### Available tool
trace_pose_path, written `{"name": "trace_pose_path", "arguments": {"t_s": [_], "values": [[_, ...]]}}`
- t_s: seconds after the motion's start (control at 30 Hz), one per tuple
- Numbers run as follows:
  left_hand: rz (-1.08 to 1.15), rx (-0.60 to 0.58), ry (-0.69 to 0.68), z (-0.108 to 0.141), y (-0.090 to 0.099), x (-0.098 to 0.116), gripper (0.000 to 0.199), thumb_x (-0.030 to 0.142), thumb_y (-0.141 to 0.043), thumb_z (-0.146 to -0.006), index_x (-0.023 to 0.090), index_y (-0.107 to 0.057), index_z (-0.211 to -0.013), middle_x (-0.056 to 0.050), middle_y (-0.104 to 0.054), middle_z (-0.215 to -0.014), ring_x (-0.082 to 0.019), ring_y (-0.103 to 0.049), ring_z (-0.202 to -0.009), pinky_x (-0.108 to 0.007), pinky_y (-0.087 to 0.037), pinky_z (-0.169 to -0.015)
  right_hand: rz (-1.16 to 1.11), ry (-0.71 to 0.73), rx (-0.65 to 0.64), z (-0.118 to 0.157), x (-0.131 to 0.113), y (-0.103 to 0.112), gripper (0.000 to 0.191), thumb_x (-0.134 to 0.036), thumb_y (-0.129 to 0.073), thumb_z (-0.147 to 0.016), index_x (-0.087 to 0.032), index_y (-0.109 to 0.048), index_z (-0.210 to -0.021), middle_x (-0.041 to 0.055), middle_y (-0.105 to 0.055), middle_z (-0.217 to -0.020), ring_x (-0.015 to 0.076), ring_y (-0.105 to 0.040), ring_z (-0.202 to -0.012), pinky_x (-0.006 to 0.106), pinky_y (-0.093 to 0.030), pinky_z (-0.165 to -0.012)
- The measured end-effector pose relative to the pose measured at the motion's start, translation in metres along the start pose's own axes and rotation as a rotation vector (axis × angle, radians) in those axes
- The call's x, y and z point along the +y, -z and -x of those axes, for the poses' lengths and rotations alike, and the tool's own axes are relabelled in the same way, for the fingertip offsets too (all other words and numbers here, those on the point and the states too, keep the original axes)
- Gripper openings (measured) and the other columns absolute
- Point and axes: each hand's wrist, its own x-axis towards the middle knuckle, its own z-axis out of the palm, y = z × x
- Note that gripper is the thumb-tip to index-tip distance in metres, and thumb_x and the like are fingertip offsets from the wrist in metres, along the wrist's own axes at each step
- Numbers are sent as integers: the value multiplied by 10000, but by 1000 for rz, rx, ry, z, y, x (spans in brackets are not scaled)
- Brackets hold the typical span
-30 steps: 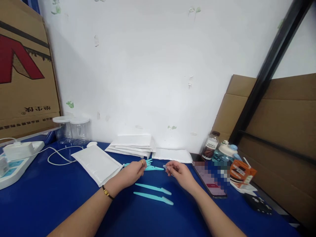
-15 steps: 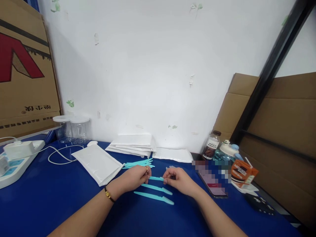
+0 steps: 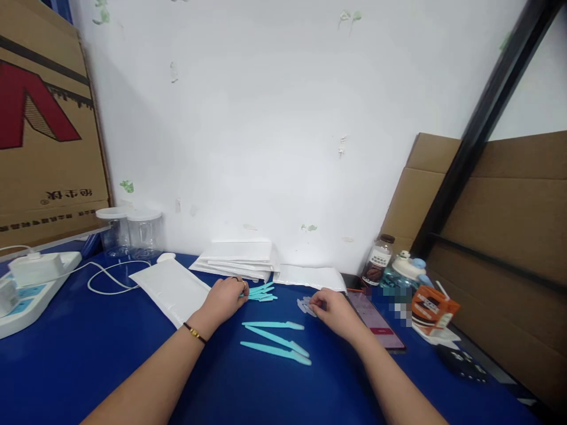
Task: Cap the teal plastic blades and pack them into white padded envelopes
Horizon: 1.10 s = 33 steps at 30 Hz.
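Three turquoise razor-like sticks [image 3: 274,351] lie side by side on the blue table, their wider ends to the right. Behind them is a loose pile of more turquoise sticks [image 3: 264,293]. My left hand [image 3: 227,297] is at the left end of that pile, its fingers closed at the sticks; whether one is gripped is hidden. Small clear plastic pieces [image 3: 305,305] lie in a little heap to the right. My right hand [image 3: 330,307] touches the heap's right side with thumb and fingertips pinched together; what is between them is too small to make out.
White padded envelopes [image 3: 239,258] are stacked by the wall, with one [image 3: 170,289] at the left and another [image 3: 310,276] at the right. A phone [image 3: 376,321], bottle [image 3: 378,260] and orange carton [image 3: 432,310] stand or lie right. A power strip [image 3: 39,301] lies far left.
The stick that both hands held now lies on the table behind the other two. My left hand has moved back and left to the pile, my right hand slightly right to the clear pieces.
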Motion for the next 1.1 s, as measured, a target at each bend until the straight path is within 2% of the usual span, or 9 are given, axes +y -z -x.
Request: {"name": "trace_pose_path", "arguments": {"t_s": [0.1, 0.2, 0.33, 0.47, 0.6, 0.73, 0.8, 0.93, 1.1], "values": [[-48, 12, -6, 0, 2, 3, 201, 227, -415, -811, 207, -610, -768, -40, -616, -824, -180, -566, -776, -280, -360, -671, 122, 50, -3, -2, -9, -15, 141, -295, -554, -760, -202, -645, -812, 37, -607, -857, 170, -548, -781, 265, -372, -710], [-47, 71, -23, 0, 4, 7, 243, 232, -371, -840, 190, -596, -757, -55, -611, -822, -189, -557, -814, -282, -358, -686, 272, 117, 25, -6, -15, -28, 108, -234, -528, -784, -199, -630, -791, 42, -583, -839, 179, -529, -827, 280, -343, -751], [96, 135, -49, 2, 7, 14, 236, 253, -337, -868, 189, -557, -815, -45, -606, -808, -174, -557, -787, -263, -358, -688, 364, 184, 59, -8, -18, -35, 98, -150, -497, -773, -185, -586, -759, 41, -563, -809, 178, -503, -833, 274, -323, -746], [280, 50, -56, 7, 11, 25, 235, 287, -296, -883, 193, -509, -850, -16, -579, -721, -143, -533, -642, -229, -344, -588, 340, 208, 32, -8, -19, -34, 98, -111, -485, -759, -179, -553, -740, 25, -560, -737, 164, -493, -772, 261, -315, -717], [328, -30, -53, 12, 14, 32, 182, 270, -334, -853, 198, -491, -797, -2, -552, -700, -132, -496, -603, -216, -329, -553, 277, 246, -4, -6, -21, -31, 97, -109, -493, -762, -178, -545, -718, 19, -568, -719, 158, -492, -760, 261, -307, -717], [340, -59, -61, 13, 13, 35, 157, 246, -348, -837, 196, -483, -775, 0, -552, -708, -126, -489, -607, -213, -329, -558, 143, 162, 48, -6, -22, -32, 85, -245, -502, -819, -197, -569, -840, 28, -572, -837, 166, -500, -821, 268, -322, -729], [346, -63, -79, 12, 10, 36, 151, 236, -351, -832, 196, -483, -771, 3, -548, -694, -126, -486, -610, -213, -330, -563, 122, 102, 57, -8, -23, -36, 106, -286, -523, -815, -203, -586, -839, 36, -565, -874, 180, -495, -868, 280, -323, -743], [354, -75, -119, 12, 5, 37, 165, 228, -353, -827, 194, -493, -746, -2, -554, -699, -129, -497, -636, -211, -347, -585, 57, 32, 19, -12, -23, -42, 34, -229, -588, -754, -206, -609, -768, 29, -570, -892, 184, -491, -907, 278, -319, -755], [279, -48, -90, 11, 4, 36, 154, 207, -377, -812, 192, -513, -743, -20, -572, -754, -137, -522, -678, -214, -362, -607, -16, 4, -95, -11, -20, -33, 36, -214, -586, -740, -206, -621, -748, 2, -616, -767, 155, -521, -774, 248, -325, -683]]}}
